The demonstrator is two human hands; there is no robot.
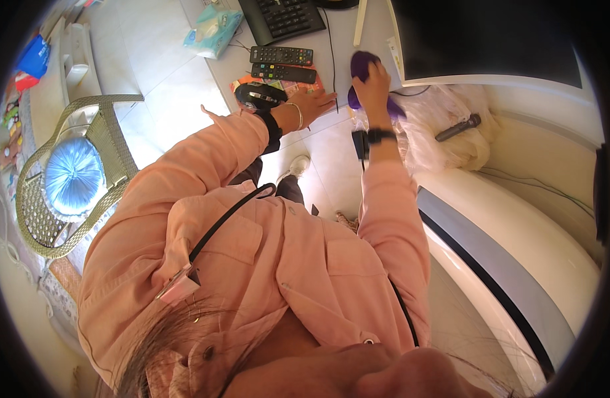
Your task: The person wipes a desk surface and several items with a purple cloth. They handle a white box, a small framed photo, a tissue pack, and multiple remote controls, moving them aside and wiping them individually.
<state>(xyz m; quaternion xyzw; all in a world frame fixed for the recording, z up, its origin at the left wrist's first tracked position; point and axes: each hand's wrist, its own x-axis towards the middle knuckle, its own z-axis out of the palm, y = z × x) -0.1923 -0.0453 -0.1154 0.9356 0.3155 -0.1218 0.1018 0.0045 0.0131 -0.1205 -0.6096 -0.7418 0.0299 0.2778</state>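
My right hand (pixel 375 85) is closed on a bunched purple cloth (pixel 362 63), pressed against the surface of the light-coloured desk (pixel 345 30) near its front edge. Part of the cloth hangs out below my fingers. My left hand (pixel 309 107) lies at the desk's front edge with its fingers apart and nothing in it. Beside the left wrist sits a black computer mouse (pixel 260 95). Two black remote controls, an upper one (pixel 281 54) and a lower one (pixel 283 72), lie just beyond it, partly over a colourful printed sheet (pixel 312 85).
Farther back are a black keyboard (pixel 290 22) and a tissue packet (pixel 213 32). A large dark screen (pixel 484 40) stands at the right. Below it, a microphone (pixel 458 127) rests on crumpled translucent plastic (pixel 424 114). At left is a woven chair (pixel 118 144) with a blue cushion (pixel 75 175).
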